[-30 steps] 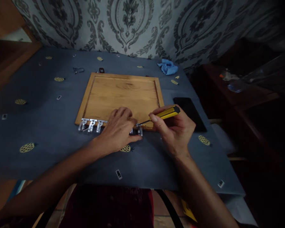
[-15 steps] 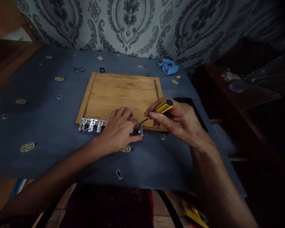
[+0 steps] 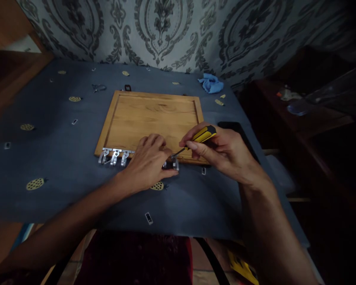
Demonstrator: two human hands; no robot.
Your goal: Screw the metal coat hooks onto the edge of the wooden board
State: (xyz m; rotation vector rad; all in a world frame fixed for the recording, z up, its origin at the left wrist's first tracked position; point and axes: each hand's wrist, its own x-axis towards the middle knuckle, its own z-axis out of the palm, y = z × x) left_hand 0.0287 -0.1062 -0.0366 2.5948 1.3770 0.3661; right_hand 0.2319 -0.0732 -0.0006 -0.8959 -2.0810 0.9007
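Observation:
A framed wooden board (image 3: 154,122) lies on the cloth-covered table. Along its front edge runs a silver metal hook rail (image 3: 114,154) with several hooks hanging past the edge; its middle is hidden. My left hand (image 3: 148,162) is closed over that rail, fingers curled on the wood and thumb below by the right-hand hooks. In my right hand (image 3: 222,150) is a yellow and black screwdriver (image 3: 204,134), gripped by fingertips and thumb. It slants down to the left, its tip at the rail's right end beside my left hand. Whether the tip sits in a screw cannot be made out.
A crumpled blue cloth (image 3: 210,83) lies at the back right. Behind the board are a small black buckle-like piece (image 3: 127,88) and a grey metal piece (image 3: 99,88). A dark flat object (image 3: 233,126) rests beside my right hand. A patterned curtain (image 3: 163,31) hangs behind.
Both hands, the screwdriver and the board keep nearly the same positions. The view has shifted very slightly.

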